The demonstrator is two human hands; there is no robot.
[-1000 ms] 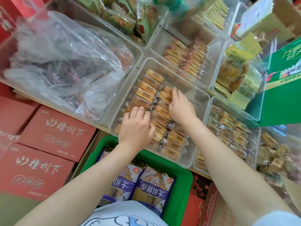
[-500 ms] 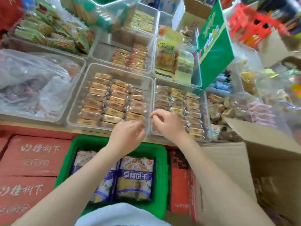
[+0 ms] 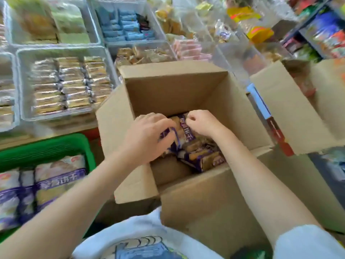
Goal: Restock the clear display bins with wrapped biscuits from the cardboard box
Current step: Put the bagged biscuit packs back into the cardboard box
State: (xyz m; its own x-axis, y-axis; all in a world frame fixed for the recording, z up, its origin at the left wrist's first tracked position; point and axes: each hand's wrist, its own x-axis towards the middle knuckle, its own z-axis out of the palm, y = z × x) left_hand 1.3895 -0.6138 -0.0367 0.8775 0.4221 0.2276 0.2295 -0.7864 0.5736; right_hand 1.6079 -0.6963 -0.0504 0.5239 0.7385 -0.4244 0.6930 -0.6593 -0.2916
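both hands (image 3: 149,135) in cardboard box (image 3: 214,199) — gripping biscuit packs (image 3: 201,157)

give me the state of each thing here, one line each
cardboard box: open, flaps spread, purple biscuit packs low inside
purple biscuit pack: in the box, gripped by both hands
left hand: inside the box, fingers curled on the pack's wrapper
right hand: inside the box, pinching the pack's top edge
clear display bin: filled with rows of wrapped biscuits
green basket: holds large biscuit bags
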